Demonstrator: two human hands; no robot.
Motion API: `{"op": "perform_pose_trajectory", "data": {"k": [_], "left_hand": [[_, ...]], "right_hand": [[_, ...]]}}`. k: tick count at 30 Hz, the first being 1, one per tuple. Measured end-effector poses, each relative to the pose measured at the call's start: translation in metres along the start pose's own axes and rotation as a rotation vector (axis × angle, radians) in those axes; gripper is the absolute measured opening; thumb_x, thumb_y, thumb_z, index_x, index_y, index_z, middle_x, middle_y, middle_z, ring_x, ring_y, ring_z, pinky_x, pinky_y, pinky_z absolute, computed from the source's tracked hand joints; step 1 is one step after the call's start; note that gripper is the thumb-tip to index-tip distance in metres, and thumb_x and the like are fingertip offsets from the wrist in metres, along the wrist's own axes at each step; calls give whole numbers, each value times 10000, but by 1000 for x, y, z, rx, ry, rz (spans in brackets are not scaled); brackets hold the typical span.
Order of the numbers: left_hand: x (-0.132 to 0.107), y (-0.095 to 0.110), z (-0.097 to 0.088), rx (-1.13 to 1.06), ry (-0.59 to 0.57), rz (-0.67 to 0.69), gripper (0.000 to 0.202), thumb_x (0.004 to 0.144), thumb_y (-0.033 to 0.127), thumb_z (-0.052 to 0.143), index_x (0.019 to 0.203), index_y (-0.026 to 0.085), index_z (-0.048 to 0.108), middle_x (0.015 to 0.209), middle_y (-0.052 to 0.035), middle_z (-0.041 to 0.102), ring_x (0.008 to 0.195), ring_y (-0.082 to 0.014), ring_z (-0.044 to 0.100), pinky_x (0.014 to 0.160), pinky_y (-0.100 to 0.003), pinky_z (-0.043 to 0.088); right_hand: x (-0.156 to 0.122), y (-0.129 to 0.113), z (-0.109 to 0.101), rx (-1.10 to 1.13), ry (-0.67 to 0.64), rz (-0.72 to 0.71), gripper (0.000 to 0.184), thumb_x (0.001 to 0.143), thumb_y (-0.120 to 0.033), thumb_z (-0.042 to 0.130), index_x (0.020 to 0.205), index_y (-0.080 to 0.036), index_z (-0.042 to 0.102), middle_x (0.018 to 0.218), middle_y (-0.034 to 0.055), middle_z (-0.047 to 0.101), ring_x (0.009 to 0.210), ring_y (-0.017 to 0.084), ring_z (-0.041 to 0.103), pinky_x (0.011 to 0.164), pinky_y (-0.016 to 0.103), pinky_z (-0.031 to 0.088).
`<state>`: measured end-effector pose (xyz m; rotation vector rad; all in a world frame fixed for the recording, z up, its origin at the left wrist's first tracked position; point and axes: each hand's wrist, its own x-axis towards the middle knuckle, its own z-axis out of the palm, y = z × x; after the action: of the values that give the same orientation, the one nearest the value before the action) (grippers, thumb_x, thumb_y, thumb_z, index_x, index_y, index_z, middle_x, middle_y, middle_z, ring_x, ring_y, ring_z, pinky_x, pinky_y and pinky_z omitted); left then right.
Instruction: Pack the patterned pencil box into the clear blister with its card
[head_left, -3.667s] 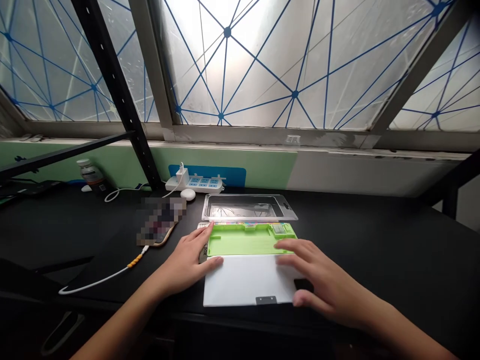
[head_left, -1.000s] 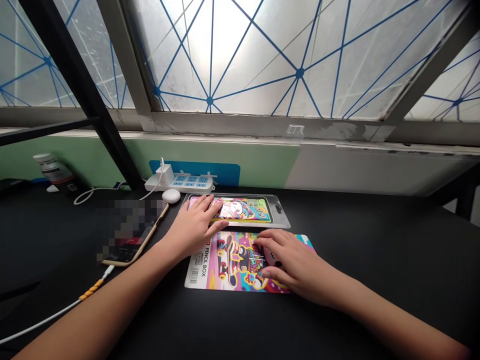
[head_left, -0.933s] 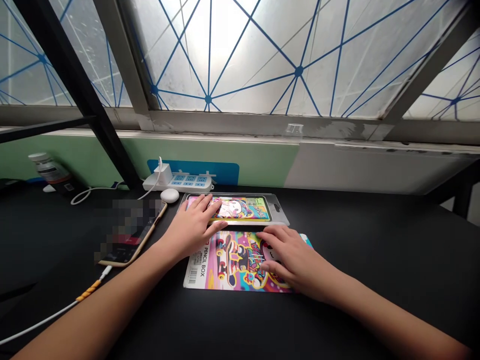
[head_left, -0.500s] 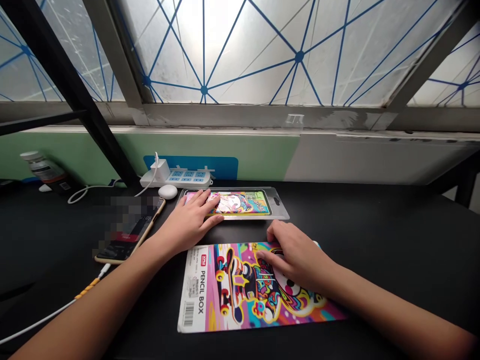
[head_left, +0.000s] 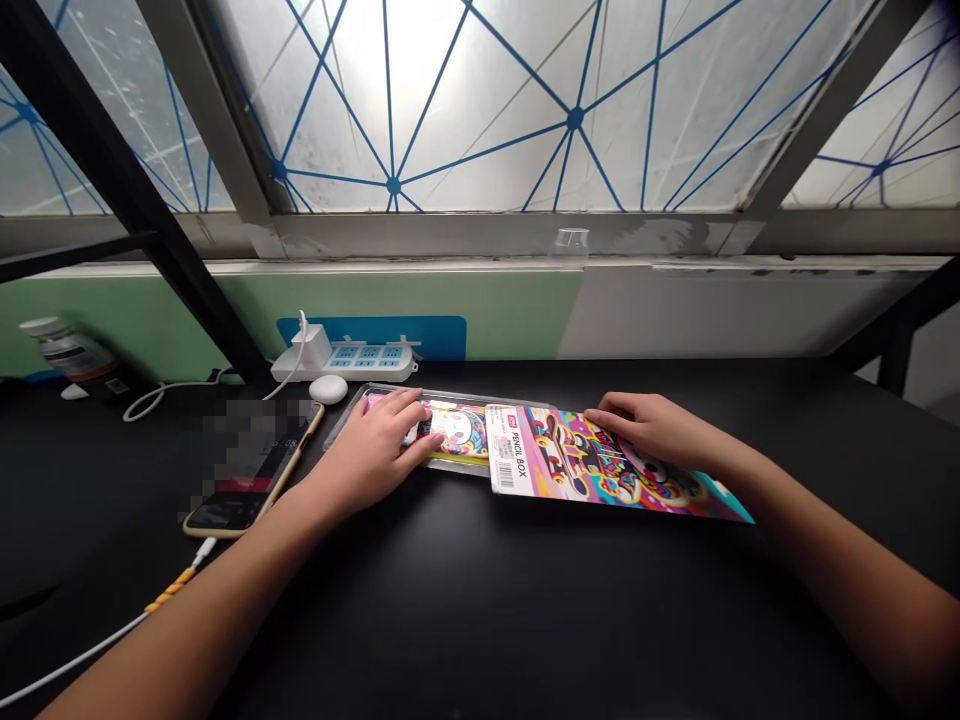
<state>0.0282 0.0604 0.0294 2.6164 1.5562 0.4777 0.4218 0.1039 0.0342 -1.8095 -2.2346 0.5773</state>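
Observation:
My left hand (head_left: 367, 450) lies flat over a colourful cartoon-printed pencil box (head_left: 454, 430), which sits in a clear plastic blister tray (head_left: 465, 398). My right hand (head_left: 645, 425) has its fingers on a long printed card labelled "PENCIL BOX" (head_left: 577, 465). That card lies at a slant, its left end over the right end of the tray. It hides that end of the tray and of the pencil box.
The black desk (head_left: 525, 600) carries a phone (head_left: 225, 515) left of the tray, its screen blurred, with a white cable (head_left: 97, 645). Behind stand a white power strip (head_left: 367, 365) with a charger, a round white object (head_left: 328, 389) and a bottle (head_left: 71, 355).
The printed card has swung from the front of the tray to the right, now overlapping the tray's right end. My right hand travelled with it. My left hand stays on the pencil box.

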Motion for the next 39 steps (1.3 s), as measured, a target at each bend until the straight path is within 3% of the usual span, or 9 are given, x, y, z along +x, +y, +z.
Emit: {"op": "perform_pose_trajectory", "data": {"k": [5,9,17,24,39], "left_hand": [[0,1,-2,-17,34,50,369,1032,498,465,1204,213,622,1371,-142,635,1302,-336,547,1066,-542,409],[-1,3,-7,-67,7,102,359,1013,483,499,1233,226,619,1284,-119,633,1204,-323,562,1034,-504,437],[-2,1,-13,-144,-69,106,402,979,553,544,1216,241,632,1246,-107,589,1162,-325,534,1006,-491,452],[-1,-5,-10,-169,-65,141,418,975,574,555,1228,249,625,1300,-110,567,1199,-323,522,1031,-486,435],[0,-7,-14,-166,-105,133,435,950,603,576,1228,270,609,1338,-106,557,1236,-331,511,1055,-495,420]], "right_hand": [[-4,-24,18,47,125,-104,463,929,-658,493,1013,-255,705,1123,90,731,1028,289,658,866,376,498],[-11,-38,25,182,41,-61,492,917,-704,503,981,-258,700,968,50,741,851,246,650,702,338,486],[-2,-3,0,168,-182,-7,503,830,-743,598,799,-251,698,707,-12,653,631,173,552,555,284,380],[0,5,-8,98,-123,49,502,822,-754,596,861,-272,733,810,-1,733,725,196,624,596,285,415],[-1,13,-18,110,-28,59,480,804,-734,650,876,-264,719,880,17,756,774,211,653,623,299,450]]}}
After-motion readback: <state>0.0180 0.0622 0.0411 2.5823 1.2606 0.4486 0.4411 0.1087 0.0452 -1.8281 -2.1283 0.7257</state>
